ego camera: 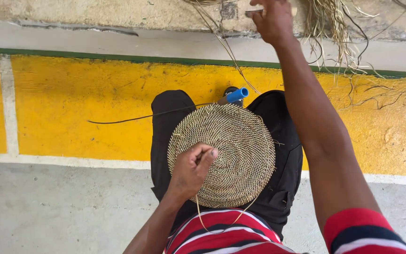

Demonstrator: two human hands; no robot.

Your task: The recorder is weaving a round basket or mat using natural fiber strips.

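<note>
A round coiled woven disc [231, 150] of tan fibre rests on my lap over black trousers [283, 188]. My left hand [191, 169] pinches its near left edge, fingers closed on the weave and a thin strand. My right hand [273, 19] reaches far forward to the top of the view, closed on a small grey-and-pale tool or fibre end by the wall ledge; what it grips is partly cut off. A tool with a blue handle [236, 95] pokes out from behind the disc's far edge.
A bundle of dry straw fibres [327, 23] hangs at the top right. A long dark strand [132, 117] trails left across the yellow painted band [71, 103]. Grey concrete floor [48, 211] lies below, a pale ledge above.
</note>
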